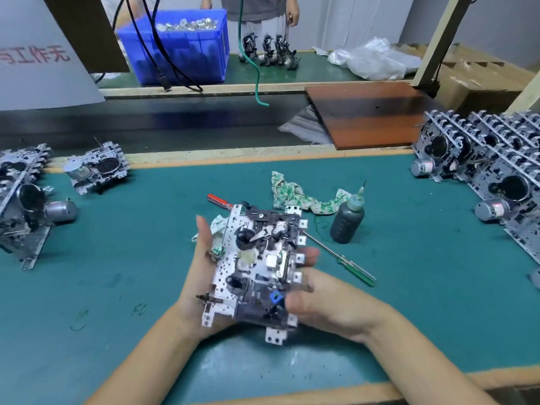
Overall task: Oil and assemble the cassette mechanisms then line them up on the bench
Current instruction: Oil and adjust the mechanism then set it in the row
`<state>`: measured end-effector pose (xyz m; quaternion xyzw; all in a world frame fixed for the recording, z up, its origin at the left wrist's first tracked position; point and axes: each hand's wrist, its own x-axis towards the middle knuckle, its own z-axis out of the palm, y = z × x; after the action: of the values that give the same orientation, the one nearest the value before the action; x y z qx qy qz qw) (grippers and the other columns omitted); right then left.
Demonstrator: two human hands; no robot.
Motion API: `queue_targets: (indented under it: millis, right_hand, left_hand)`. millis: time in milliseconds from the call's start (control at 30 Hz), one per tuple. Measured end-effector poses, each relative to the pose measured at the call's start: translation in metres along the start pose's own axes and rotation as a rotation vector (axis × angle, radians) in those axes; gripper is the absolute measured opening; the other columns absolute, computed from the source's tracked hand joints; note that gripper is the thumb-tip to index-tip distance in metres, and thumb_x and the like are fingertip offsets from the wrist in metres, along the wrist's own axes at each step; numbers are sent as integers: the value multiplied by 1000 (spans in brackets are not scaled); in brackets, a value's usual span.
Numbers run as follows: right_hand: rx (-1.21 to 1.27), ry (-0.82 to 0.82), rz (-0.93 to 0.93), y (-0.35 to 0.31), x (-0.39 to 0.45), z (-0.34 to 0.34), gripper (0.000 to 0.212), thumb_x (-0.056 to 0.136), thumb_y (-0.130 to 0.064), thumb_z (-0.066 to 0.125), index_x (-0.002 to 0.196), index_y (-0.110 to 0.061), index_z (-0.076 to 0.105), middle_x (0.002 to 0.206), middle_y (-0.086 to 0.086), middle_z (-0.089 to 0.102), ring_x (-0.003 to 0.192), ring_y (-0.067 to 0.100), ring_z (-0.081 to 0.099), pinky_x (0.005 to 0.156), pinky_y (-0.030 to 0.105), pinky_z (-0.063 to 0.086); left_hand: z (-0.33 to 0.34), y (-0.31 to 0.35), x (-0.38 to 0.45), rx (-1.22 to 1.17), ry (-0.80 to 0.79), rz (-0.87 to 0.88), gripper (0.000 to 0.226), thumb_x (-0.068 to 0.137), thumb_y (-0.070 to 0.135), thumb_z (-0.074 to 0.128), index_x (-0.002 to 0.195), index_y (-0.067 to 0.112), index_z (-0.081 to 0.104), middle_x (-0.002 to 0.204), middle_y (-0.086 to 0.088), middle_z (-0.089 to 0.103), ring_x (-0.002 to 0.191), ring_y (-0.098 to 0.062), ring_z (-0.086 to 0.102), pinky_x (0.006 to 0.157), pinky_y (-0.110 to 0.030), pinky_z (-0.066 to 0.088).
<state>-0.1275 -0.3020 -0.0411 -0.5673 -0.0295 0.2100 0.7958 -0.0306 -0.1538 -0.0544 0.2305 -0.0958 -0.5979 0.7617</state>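
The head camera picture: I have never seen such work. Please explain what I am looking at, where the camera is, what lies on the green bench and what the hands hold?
No robot here: a person works with bare hands, and the camera sits on that person's head, looking down. Both hands hold one cassette mechanism, a metal plate with small parts. The left hand supports it from beneath and the side; the right hand grips its right edge. On the green bench lie a dark oil bottle with a thin nozzle, a patterned rag, a green-handled screwdriver and a red-handled tool. More mechanisms stand in rows at the right and in a group at the left. Behind, a blue crate holds metal parts.
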Motion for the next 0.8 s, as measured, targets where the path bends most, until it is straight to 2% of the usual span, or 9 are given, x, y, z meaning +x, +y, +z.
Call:
queue_targets:
  millis: [100,133,200,267,367,500,600,733,800]
  right_hand:
    - [-239,345,-128,-3,-3,-8,19,80,-34,72,84,-15,74,95,-2,74,89,8,67,84,18,49]
    - [-325,480,-204,-4,-6,-12,23,85,-37,65,78,-17,75,88,-2,75,84,9,69,79,19,51]
    - [-799,830,-280,-2,-10,-25,32,90,-41,54,73,-20,72,73,-1,71,72,18,67,70,32,52]
    - [-1394,1030,-215,-1,-11,-33,18,91,-31,60,87,-16,69,79,2,66,74,25,62,65,36,50]
    - [-1624,902,106,1,-1,-34,34,94,-36,52,124,-20,50,110,-1,55,104,21,53,77,31,44]
    - [-1736,844,195,1,7,-36,21,101,-34,34,115,-19,41,115,-2,49,111,16,44,79,27,40]
    - [-1520,822,52,-1,4,-39,13,102,-29,34,95,-19,38,95,-1,56,90,16,48,74,32,37]
    - [-493,502,-83,-9,-9,-36,17,99,-26,42,87,-15,38,50,-7,43,45,9,33,48,21,30]
    - [-261,331,-21,-11,-16,-34,21,91,-34,45,83,-15,47,46,-6,33,41,8,21,41,16,22]
  left_hand:
    - [2,4,-2,-28,2,96,102,65,68,70,138,2,44,141,-25,44,129,-39,45,104,-51,40]
    - [1,2,-3,-8,31,118,95,67,63,73,136,2,48,139,-25,47,127,-39,47,102,-51,42]
    - [0,-3,-4,9,68,143,80,70,48,78,131,3,54,135,-26,50,124,-42,49,98,-51,46]
    - [1,-8,-3,19,72,144,69,73,38,77,129,2,56,134,-27,50,122,-44,50,96,-52,46]
    - [-2,-14,1,50,194,117,70,73,52,72,122,3,62,129,-28,55,111,-43,59,93,-53,49]
    - [-9,-16,4,61,327,35,87,73,76,40,115,5,68,124,-28,59,101,-40,65,90,-50,52]
    - [-13,-18,4,39,349,62,91,74,78,35,117,4,66,125,-28,58,107,-43,62,90,-52,51]
    - [-16,-20,4,48,367,90,85,80,73,33,115,3,67,126,-26,58,113,-40,59,95,-52,47]
    - [-17,-21,4,56,373,100,79,82,69,33,110,4,70,124,-23,61,111,-36,62,93,-48,50]
